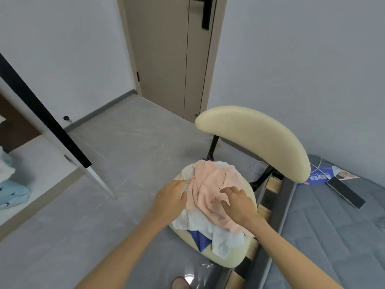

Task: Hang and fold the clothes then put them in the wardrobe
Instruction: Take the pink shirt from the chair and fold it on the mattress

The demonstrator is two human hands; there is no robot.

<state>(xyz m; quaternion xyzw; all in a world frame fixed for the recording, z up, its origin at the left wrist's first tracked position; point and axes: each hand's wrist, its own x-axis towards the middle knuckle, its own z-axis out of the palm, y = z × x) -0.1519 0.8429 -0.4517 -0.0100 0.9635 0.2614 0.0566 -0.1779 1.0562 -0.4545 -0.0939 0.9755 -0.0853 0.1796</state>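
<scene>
As the fingers (228,190) rest spread on the pink top (208,184), left hand (173,198) at its left edge, right hand (239,205) mid-cloth, nothing looks gripped. It tops the pile (225,236) on the chair (227,260) seat. Pickup seems to be starting; next, pinch it alone.

The left hand's (170,197) fingertips vanish into the pink garment's (208,184) folds — grip unclear. A blue garment (199,239) lies mostly buried under a white garment (225,236). The wardrobe (31,155) runs off the left edge, a slipper (180,283) off the bottom — the booklet's (318,177) print is too small to read.
</scene>
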